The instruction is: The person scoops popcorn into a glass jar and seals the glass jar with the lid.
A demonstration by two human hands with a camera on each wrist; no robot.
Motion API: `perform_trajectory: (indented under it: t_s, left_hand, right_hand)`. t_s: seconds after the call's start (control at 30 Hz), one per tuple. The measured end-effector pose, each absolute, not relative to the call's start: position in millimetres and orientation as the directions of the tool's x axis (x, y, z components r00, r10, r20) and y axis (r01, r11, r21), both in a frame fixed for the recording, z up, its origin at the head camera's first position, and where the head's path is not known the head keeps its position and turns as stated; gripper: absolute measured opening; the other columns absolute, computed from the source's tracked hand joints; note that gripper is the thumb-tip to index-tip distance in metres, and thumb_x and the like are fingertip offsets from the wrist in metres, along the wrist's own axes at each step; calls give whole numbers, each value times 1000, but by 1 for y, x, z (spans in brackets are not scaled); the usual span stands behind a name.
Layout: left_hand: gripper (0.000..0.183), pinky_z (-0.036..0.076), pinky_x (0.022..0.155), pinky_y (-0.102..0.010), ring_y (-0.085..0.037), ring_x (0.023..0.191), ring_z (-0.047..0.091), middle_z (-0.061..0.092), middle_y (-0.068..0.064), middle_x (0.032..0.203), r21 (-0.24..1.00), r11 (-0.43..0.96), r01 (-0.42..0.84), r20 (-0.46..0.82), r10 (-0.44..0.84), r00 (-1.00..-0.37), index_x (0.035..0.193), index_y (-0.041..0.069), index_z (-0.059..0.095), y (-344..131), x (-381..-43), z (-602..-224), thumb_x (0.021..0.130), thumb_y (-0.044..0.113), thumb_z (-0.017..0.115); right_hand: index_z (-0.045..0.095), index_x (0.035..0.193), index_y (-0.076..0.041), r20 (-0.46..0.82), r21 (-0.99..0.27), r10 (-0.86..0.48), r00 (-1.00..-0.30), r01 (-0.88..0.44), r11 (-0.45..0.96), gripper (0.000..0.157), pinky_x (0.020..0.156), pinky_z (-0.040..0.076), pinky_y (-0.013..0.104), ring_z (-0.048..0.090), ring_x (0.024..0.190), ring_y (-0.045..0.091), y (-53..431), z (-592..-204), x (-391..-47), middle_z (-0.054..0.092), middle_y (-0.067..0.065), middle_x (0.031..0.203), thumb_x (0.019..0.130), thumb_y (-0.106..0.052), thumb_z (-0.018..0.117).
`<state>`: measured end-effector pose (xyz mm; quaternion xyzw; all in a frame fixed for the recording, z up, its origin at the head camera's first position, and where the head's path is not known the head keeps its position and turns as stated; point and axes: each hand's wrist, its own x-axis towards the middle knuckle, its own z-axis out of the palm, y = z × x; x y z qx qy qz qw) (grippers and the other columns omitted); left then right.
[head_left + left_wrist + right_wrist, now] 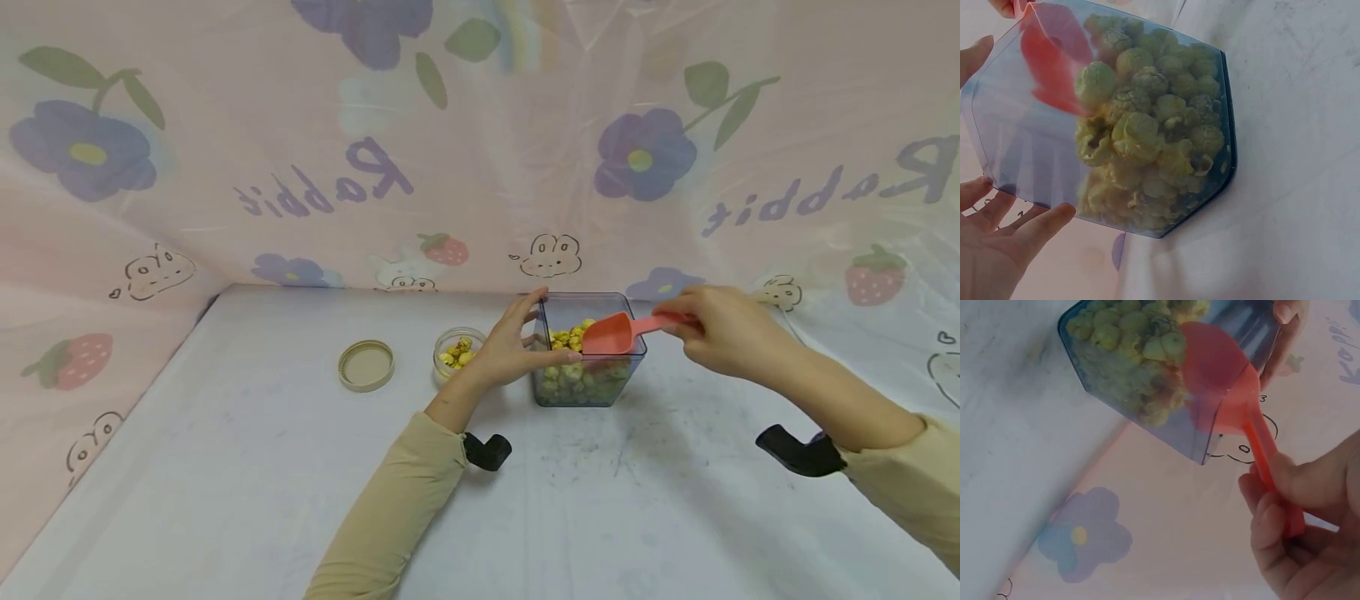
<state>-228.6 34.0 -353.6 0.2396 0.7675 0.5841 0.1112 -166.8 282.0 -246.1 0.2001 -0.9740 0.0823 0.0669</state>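
A see-through tinted plastic box [585, 307] stands on the table, part filled with yellow popcorn [567, 338]. Its left side is steadied by my left hand [508, 348], thumb along the front rim and fingers spread round the side wall toward the back. My right hand [723, 329] grips the handle of a red-orange scoop [609, 335] from the right. The scoop's bowl dips inside the box, its edge against the popcorn, as the right wrist view [1216, 369] also shows. No popcorn can be made out in the scoop's bowl.
Left of the box, a small clear round jar [437, 360] holds some popcorn, partly hidden behind my left hand. Farther left lies a round beige lid [366, 367]. A printed pink curtain [480, 183] rises at the table's back edge.
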Motion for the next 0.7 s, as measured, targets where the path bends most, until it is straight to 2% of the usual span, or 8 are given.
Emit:
perform_trajectory:
  t_s: [0.4,0.7]
  left_hand:
    - [98,42,107,-36,-22,141,30,21,1,156,949,211,234,105,488,-867,152,30,21,34,-228,-355,77,24,82]
    - [97,42,107,-36,-22,141,30,22,2,156,949,202,240,113,492,-863,153,29,21,34,-228,-353,77,23,82]
  right_hand:
    - [70,99,5,90,-70,-460,-883,-466,882,22,56,38,30,47,65,18,278,-237,-179,62,8,77,79,6,62]
    - [71,103,2,21,-86,-464,-886,-463,882,26,56,39,28,48,67,19,265,-239,-186,60,6,77,80,7,59]
